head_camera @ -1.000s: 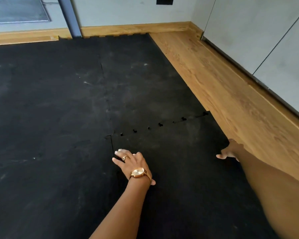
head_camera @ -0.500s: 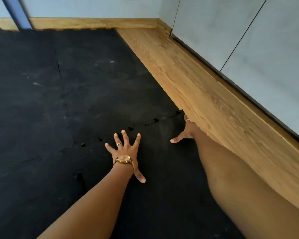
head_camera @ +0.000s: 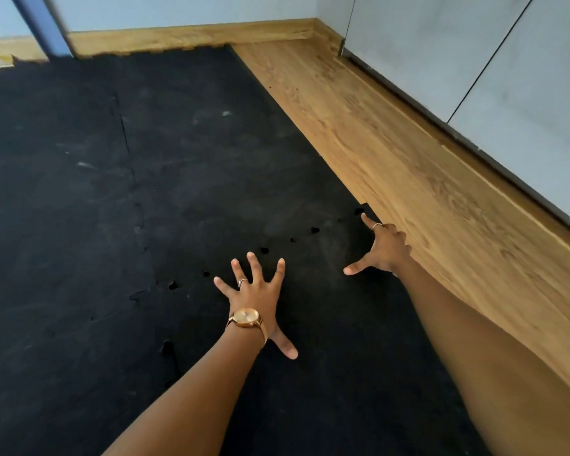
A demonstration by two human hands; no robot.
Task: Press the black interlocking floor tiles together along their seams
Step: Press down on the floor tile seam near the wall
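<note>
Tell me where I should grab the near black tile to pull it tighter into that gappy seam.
Judging by its pose, grip the near tile by its free right edge, beside the wood floor, coming from the right. It lies flat and locked on other sides. The right hand rests there; the left hand presses down.

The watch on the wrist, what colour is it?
Gold, face and band alike: the watch sits on the left hand's wrist, shown in the head view.

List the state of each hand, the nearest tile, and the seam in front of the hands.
left hand: flat on the tile, fingers spread
right hand: pressing at the tile's edge beside the wood floor
near tile: lying flat
seam: not fully closed, small gaps showing
</note>
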